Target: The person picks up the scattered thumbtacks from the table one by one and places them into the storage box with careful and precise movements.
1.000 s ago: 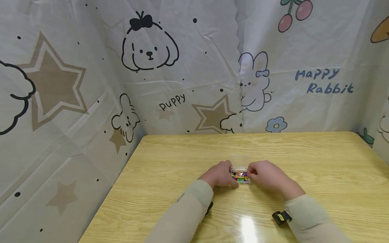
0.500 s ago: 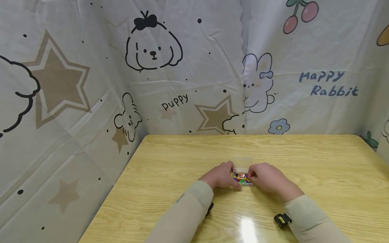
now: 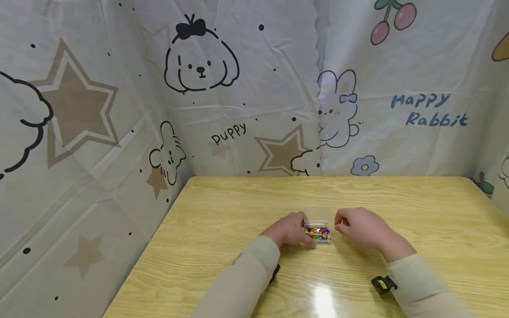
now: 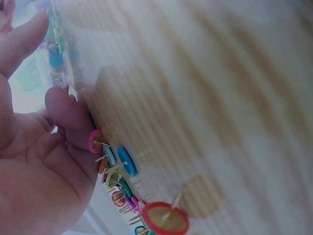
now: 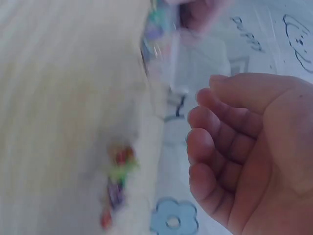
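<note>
My left hand (image 3: 292,228) grips a small clear plastic box (image 3: 329,241) by its left side. Its transparent lid (image 3: 317,214) stands raised at the back. Inside lie many-coloured thumbtacks (image 3: 317,233), red, yellow, green and purple among them. Just right of the box is my right hand (image 3: 359,226), its fingers loosely curled. In the right wrist view, nothing shows between its thumb and fingers (image 5: 200,147). Beside the left hand, the left wrist view shows loose thumbtacks (image 4: 124,188) with coloured rims and metal points, a red-rimmed one (image 4: 166,219) nearest.
Blurred small coloured pieces (image 5: 117,181) lie on the table near the right hand; the head view hides them. The wooden table (image 3: 238,198) reaches back to a printed cloth (image 3: 222,110) hanging behind it and along the left side. Black wrist cameras (image 3: 383,285) sit under the sleeves.
My right hand has drawn back from the box to the right, uncovering more of the tacks inside. The left hand keeps its grip on the box. The head view has shifted slightly.
</note>
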